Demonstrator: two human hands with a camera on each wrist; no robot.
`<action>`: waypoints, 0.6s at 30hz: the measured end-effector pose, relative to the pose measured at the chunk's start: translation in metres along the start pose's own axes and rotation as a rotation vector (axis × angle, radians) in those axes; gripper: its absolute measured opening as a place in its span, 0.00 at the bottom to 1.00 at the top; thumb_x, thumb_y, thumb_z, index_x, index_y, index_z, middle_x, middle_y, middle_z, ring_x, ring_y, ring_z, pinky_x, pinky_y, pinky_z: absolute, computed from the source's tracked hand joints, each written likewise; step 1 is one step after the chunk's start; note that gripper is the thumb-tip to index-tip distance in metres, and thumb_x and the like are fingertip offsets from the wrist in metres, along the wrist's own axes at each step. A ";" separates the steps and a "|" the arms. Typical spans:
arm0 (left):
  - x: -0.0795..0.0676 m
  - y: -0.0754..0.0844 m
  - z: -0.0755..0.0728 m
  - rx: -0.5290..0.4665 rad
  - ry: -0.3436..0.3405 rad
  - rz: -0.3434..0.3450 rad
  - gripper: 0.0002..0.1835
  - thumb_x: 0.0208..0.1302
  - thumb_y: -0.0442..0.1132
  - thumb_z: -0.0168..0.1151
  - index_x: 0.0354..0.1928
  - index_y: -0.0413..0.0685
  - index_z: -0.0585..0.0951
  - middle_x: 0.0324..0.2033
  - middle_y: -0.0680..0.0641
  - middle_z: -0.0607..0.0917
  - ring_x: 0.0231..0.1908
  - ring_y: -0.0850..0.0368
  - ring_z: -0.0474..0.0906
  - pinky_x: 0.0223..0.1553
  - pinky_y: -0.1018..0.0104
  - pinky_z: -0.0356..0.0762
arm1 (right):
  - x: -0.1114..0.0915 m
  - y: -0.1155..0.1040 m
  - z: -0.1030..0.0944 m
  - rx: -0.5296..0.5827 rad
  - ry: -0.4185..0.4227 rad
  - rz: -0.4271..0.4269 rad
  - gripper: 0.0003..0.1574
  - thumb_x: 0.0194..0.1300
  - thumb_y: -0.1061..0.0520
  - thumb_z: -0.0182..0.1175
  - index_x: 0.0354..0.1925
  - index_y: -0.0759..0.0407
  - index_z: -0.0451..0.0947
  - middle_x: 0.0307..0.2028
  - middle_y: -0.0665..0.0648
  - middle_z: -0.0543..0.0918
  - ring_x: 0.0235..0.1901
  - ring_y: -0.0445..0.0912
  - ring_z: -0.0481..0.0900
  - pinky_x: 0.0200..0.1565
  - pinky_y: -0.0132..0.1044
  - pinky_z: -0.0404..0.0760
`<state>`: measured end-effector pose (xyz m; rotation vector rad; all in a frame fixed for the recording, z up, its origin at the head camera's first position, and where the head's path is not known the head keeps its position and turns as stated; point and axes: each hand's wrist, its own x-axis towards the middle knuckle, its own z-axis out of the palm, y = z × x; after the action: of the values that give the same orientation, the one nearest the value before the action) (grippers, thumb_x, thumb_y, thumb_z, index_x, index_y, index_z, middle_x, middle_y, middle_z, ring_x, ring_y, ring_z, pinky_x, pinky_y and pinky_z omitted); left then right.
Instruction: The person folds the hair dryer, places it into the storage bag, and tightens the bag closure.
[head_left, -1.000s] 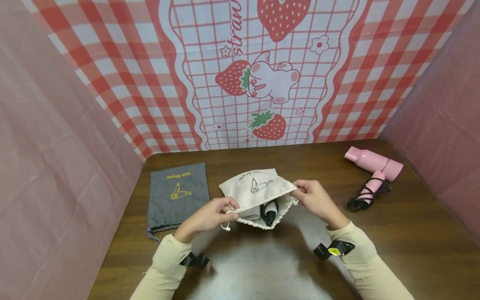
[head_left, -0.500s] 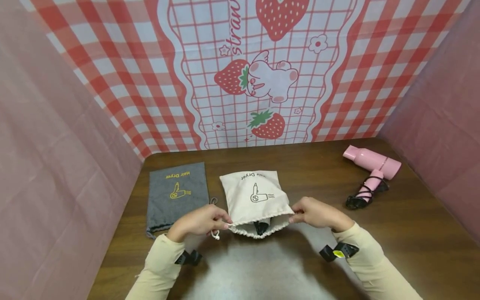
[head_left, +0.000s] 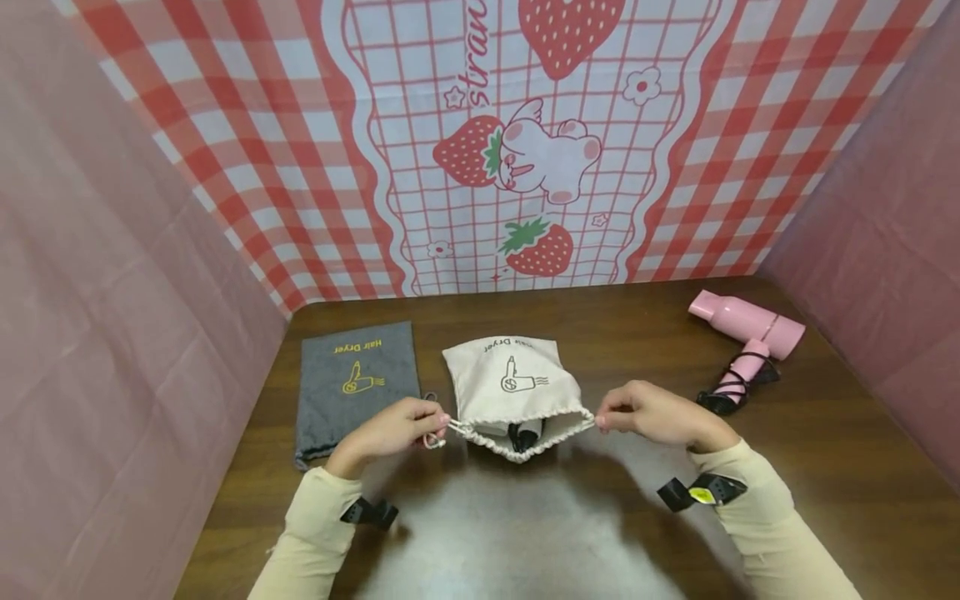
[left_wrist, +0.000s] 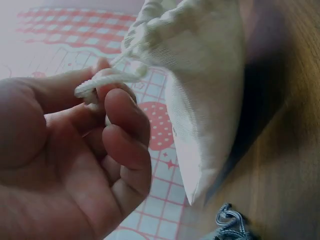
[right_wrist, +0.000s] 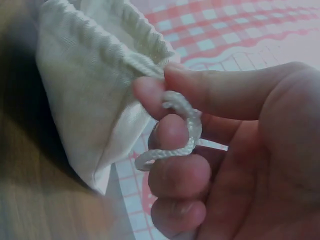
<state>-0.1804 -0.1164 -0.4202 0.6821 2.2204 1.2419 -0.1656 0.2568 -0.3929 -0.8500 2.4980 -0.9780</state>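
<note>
- Cream cloth drawstring bag (head_left: 517, 400), black hair-dryer print, mid-table between the hands; mouth gapes toward the person
- Left hand (head_left: 393, 432) pinches a white braided cord (left_wrist: 107, 81) at the bag's left corner, thumb and fingertips together on it
- Right hand (head_left: 651, 412) clamped likewise on a white twisted cord (right_wrist: 194, 131) at the right corner, its loose end curling over the fingers
- Black-and-pale item (head_left: 529, 433) shows inside the mouth, partly hidden
- Flat grey cloth bag (head_left: 356, 417), yellow print, beside on the left
- Pink hair dryer (head_left: 753, 325), black cord wrapped round its handle, far right on the brown wooden table (head_left: 622, 325)
</note>
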 end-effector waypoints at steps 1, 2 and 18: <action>0.000 -0.002 -0.001 -0.028 0.028 0.002 0.17 0.67 0.42 0.46 0.26 0.35 0.73 0.19 0.53 0.70 0.20 0.64 0.64 0.22 0.74 0.64 | -0.001 0.002 -0.002 0.022 0.019 0.011 0.09 0.62 0.53 0.55 0.26 0.49 0.77 0.20 0.46 0.74 0.18 0.31 0.65 0.21 0.27 0.68; 0.000 -0.003 -0.002 -0.054 0.052 0.004 0.17 0.67 0.42 0.47 0.26 0.34 0.72 0.19 0.53 0.70 0.20 0.64 0.64 0.22 0.74 0.63 | -0.001 0.004 -0.004 0.044 0.039 0.017 0.09 0.62 0.54 0.54 0.26 0.49 0.77 0.20 0.48 0.74 0.18 0.32 0.66 0.21 0.28 0.68; -0.021 -0.017 -0.024 -0.084 0.358 0.037 0.16 0.66 0.38 0.49 0.24 0.32 0.73 0.20 0.54 0.73 0.23 0.68 0.68 0.27 0.69 0.70 | -0.026 0.046 -0.014 0.296 0.444 0.357 0.19 0.62 0.51 0.55 0.35 0.68 0.78 0.20 0.41 0.74 0.20 0.34 0.66 0.22 0.30 0.67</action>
<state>-0.1831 -0.1531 -0.4201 0.5004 2.4275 1.5694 -0.1711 0.3071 -0.4132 -0.0922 2.6193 -1.4751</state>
